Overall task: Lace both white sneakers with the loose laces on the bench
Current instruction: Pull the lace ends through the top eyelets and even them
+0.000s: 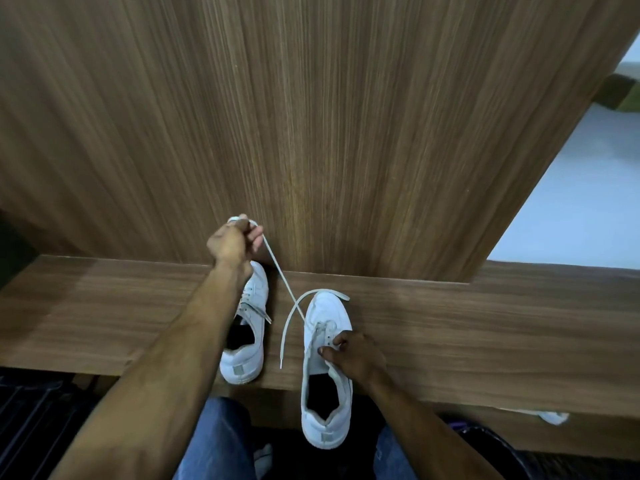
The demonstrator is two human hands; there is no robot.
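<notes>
Two white sneakers stand on the wooden bench [450,323], toes pointing away from me. The left sneaker [247,341] has lacing near its toe and is partly hidden under my left forearm. The right sneaker [325,375] overhangs the bench's front edge at its heel. My left hand [235,242] is raised against the back panel and grips one end of a white lace [280,275], pulled taut from the right sneaker's lower eyelets. The lace's other end loops over that sneaker's toe and trails down the bench between the sneakers. My right hand [349,353] pinches the right sneaker at its eyelet row.
A tall wood-grain panel [311,133] rises directly behind the bench. My blue-jeaned knees [221,441] are just below the bench edge. Another white shoe [554,417] shows under the bench at the right. Dark items lie on the floor at both lower corners.
</notes>
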